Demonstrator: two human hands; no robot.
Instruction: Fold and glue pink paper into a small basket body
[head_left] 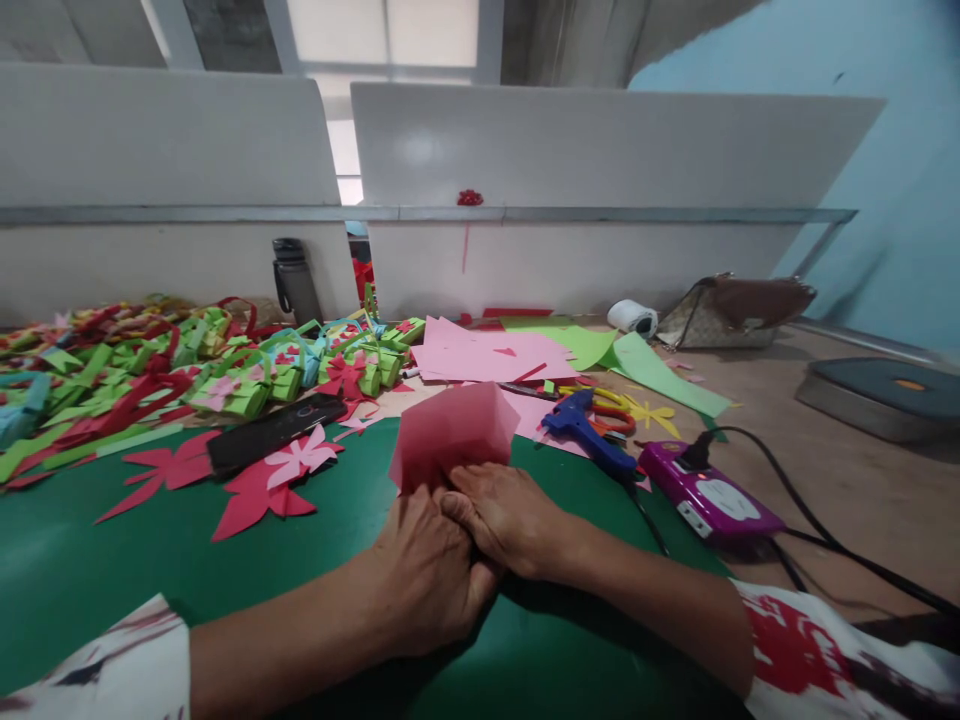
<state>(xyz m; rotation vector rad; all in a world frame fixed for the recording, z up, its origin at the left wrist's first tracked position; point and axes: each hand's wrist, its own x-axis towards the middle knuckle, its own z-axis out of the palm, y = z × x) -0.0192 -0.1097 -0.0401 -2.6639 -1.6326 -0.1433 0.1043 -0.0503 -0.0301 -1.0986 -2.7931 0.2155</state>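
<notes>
A pinkish-red sheet of paper (454, 430) rises in front of my hands, its upper part bent up and its lower edge under my fingers. My left hand (431, 565) is closed on the near edge of the paper, fingers curled inward. Against it, my right hand (517, 520) presses with its fingers bent over the same edge. The thumbs and fingers meet at the middle, so the exact grip is partly hidden. Below both hands lies a green mat (337, 640).
Left: red paper flowers (259, 500), a pink flower (300, 457), a black phone (274, 435) and heaped paper bags (247, 385). Behind are pink sheets (487, 350) and a bottle (295, 280). Right: a blue glue gun (589, 435), scissors (615, 412) and a corded purple power strip (709, 495).
</notes>
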